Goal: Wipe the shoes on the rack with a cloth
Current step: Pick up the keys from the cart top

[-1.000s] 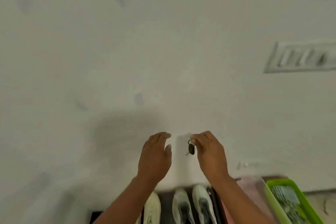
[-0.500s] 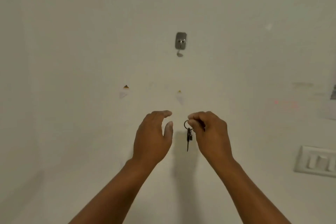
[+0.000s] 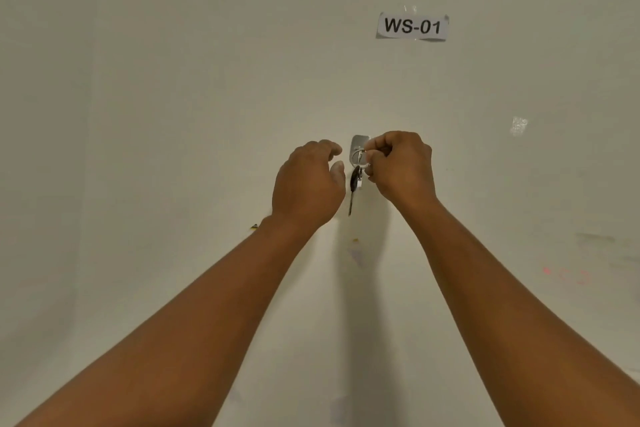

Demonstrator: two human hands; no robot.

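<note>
Pinching key ring, right hand

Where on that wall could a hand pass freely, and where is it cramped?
Bare wall lies left of the left hand, and between the right hand and the white paper label reading WS-01 above it. It is crowded at the small silver metal wall hook: the dark key on its ring hangs in the narrow gap between both hands.
</note>
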